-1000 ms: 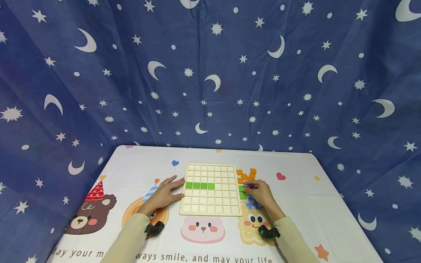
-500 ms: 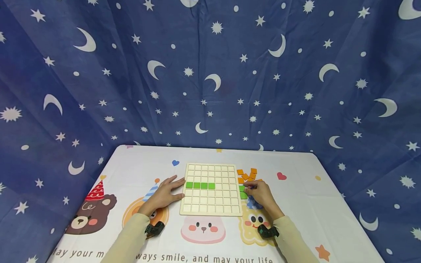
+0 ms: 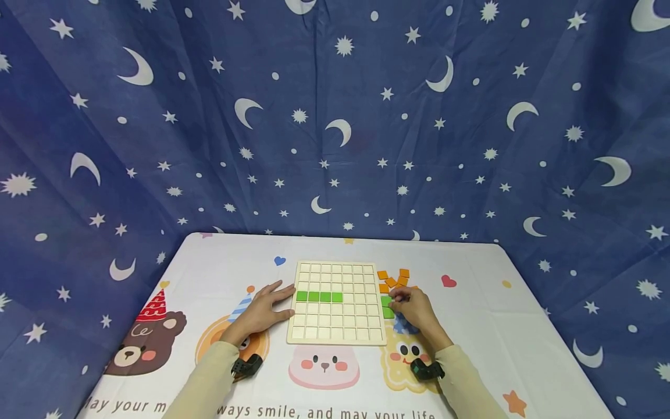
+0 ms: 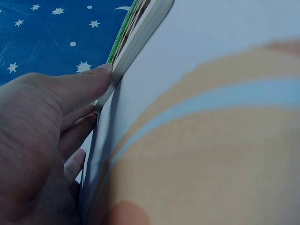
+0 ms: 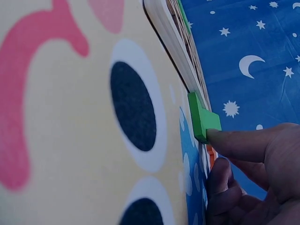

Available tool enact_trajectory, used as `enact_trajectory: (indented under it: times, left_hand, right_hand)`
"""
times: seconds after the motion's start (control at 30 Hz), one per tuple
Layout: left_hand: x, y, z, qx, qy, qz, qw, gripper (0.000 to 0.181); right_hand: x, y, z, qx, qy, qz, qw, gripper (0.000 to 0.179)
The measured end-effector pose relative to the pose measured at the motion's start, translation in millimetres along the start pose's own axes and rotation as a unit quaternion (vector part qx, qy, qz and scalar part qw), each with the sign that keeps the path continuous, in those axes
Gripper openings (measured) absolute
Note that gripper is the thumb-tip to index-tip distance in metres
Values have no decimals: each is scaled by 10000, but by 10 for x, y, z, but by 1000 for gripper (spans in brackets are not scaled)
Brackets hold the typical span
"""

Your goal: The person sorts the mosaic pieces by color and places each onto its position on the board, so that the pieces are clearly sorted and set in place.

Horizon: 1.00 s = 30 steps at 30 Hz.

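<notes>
A cream grid board [image 3: 330, 320] lies on the table with a row of green tiles [image 3: 320, 297] set in its cells from the left edge toward the middle. My left hand [image 3: 260, 309] lies spread at the board's left side, its fingertips right at the edge in the left wrist view too. Beside the right edge, my right hand [image 3: 416, 308] pinches at a green tile [image 5: 213, 121], with the thumb against its face. The index fingertip is mostly hidden there. Another green tile [image 3: 388, 313] lies close by, next to the board.
Several orange tiles [image 3: 391, 282] are scattered beyond my right hand, near the board's upper right. A white cloth with cartoon prints [image 3: 323, 366] covers the table. A dark blue curtain [image 3: 335, 116] with moons and stars rises behind it.
The head view has shifted very slightly. Both hands, the board and the tiles keep almost the same places.
</notes>
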<state>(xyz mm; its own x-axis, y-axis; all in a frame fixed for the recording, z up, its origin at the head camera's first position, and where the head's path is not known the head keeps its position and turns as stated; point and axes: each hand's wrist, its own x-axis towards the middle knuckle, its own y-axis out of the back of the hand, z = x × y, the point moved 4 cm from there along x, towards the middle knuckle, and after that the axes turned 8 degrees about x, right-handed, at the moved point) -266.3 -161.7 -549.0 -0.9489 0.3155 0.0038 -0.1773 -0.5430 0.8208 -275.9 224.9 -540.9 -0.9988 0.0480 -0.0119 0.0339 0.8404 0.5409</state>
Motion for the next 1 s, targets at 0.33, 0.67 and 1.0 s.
enact_trajectory:
  times: [0.33, 0.67, 1.0]
  left_hand:
    - [8, -4, 2, -22, -20, -19, 10000, 64]
    - [8, 0, 8, -61, -13, -71, 10000, 64]
    - [0, 4, 3, -65, -27, -57, 10000, 63]
  right_hand:
    - [-8, 29, -4, -17, -26, 128, 9999, 13]
    - [13, 38, 3, 280, -6, 67, 9996, 10]
    - [-16, 58, -42, 438, -95, 68, 9990, 11]
